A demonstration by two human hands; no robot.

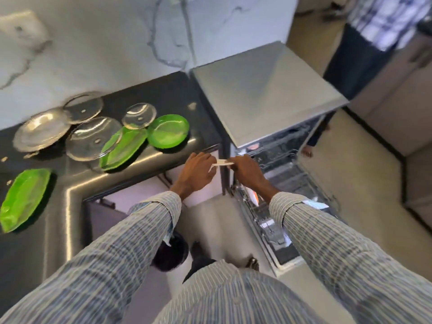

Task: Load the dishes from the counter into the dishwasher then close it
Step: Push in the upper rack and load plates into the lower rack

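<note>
White strip (221,163) pinched between left hand (198,170), right hand (247,170), no legible writing

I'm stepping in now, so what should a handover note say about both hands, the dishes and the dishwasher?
Left hand and right hand: both pinch a small white item between them, by the counter's edge.
Dishes: three green plates, three glass lids and a steel plate lie on the counter.
Dishwasher: door down, racks exposed.
Done: door opened.
Left: load all dishes, close it.
</note>
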